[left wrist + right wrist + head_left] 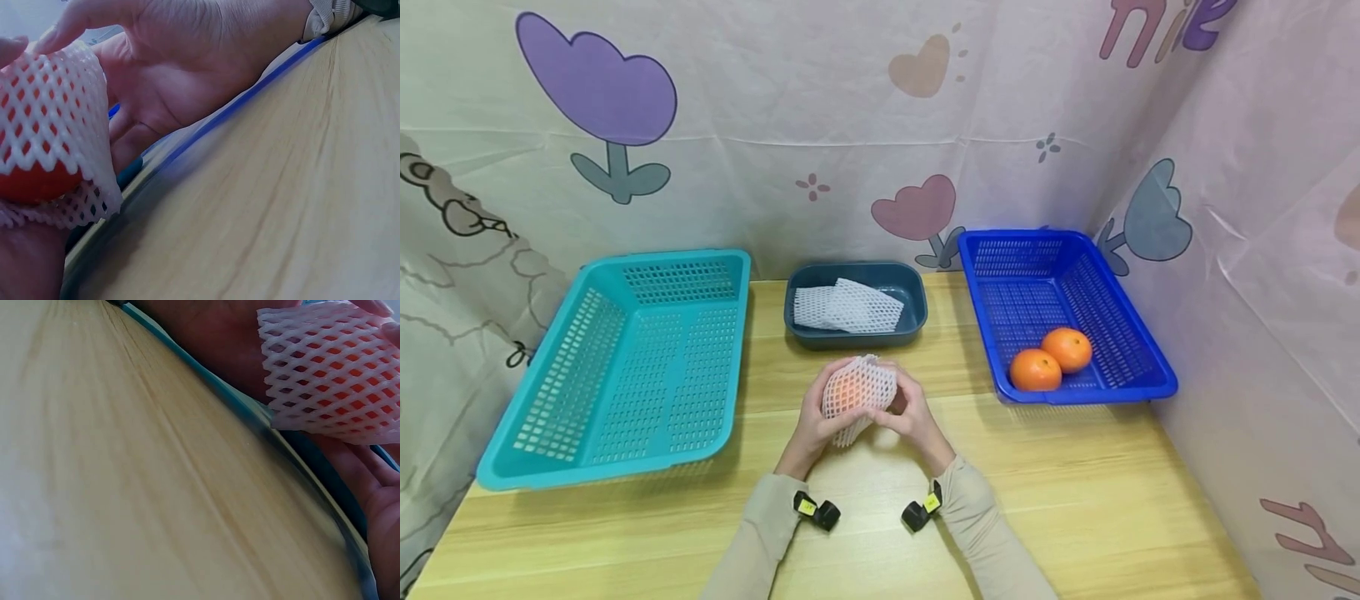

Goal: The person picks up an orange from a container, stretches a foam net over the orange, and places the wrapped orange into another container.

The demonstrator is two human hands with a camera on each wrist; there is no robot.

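Between both hands, over the middle of the table, is an orange [37, 184] wrapped in a white foam net sleeve [859, 392]. My left hand [811, 421] grips the fruit and net from the left, its thumb across the front. From the other side my right hand [916, 417] holds the net, thumb and fingers on its right part. In the left wrist view, bare orange skin shows below the net's scalloped edge. The right wrist view has the net's open end hanging loose past the fruit, towards the left palm.
A dark blue-grey tub [857, 340] with flat foam nets [850, 307] stands behind the hands. At right, a blue basket [1022, 275] holds two oranges [1036, 370]. A teal basket [658, 367] sits at left. Printed cloth [752, 100] hangs behind the wooden table [1075, 500].
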